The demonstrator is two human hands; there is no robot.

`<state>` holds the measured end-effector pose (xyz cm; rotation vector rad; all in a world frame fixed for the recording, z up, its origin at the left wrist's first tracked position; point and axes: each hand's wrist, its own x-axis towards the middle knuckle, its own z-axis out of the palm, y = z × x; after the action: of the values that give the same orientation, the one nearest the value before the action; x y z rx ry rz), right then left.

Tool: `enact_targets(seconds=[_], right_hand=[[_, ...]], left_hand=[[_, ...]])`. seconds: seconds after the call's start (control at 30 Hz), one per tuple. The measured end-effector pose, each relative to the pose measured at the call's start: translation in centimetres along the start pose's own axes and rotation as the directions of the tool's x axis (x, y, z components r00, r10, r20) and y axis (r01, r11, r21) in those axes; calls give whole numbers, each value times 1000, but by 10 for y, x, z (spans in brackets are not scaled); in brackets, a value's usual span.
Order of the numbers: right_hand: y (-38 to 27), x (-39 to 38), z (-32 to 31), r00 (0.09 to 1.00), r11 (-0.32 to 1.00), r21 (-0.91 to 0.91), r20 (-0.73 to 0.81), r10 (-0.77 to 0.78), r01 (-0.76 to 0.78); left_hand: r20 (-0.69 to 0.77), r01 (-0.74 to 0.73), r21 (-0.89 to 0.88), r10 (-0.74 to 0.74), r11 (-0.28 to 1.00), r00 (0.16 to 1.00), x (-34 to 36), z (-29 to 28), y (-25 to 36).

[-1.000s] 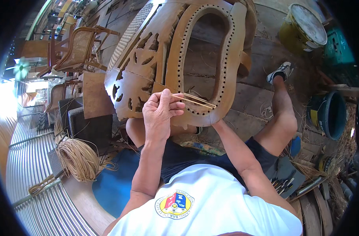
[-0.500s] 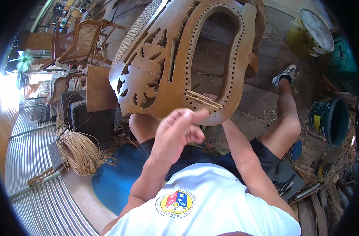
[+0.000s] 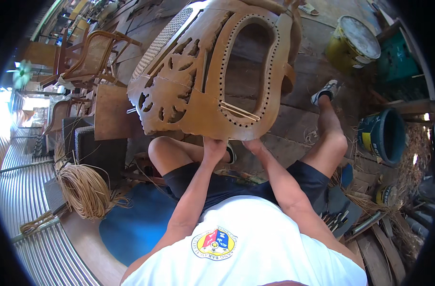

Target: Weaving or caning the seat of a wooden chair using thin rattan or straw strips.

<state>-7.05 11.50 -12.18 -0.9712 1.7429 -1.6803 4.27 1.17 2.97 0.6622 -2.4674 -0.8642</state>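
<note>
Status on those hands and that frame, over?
Left hand, right hand: at carved frame's near edge, partly hidden. Pale strands lie across it. Buckets well clear.

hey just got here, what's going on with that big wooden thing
A seated person has both hands at the near edge of a carved wooden frame: the left hand and the right hand reach under it, so their fingers are hidden. Small holes line the frame's long opening, and pale strands cross its near end. Most of the opening has no strands across it. A coil of similar strands lies off to the person's left.
</note>
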Motion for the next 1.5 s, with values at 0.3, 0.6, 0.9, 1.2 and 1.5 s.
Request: enact_targets(seconds=[0.3,0.6,0.9,1.2,1.5], right_hand=[[-119,-48,-52,783,785,-50,56,620,-618],[-310,-160,-314,764,313,-777,-615,-196,-546],[-193,22,-217,735,750,211,-160,659,-626],[-182,66,-91,838,742,663,-347,422,-99],[-161,86,-36,840,697,632,-130,527,-339]], left_hand=[[14,174,-632,-214,755,977,15,75,-94],[65,-212,291,202,933,977,26,38,-34],[-23,-167,-13,166,986,986,30,27,-17],[136,-97,158,75,983,988,12,27,-47],[-116,-99,98,110,990,987,38,-41,-103]])
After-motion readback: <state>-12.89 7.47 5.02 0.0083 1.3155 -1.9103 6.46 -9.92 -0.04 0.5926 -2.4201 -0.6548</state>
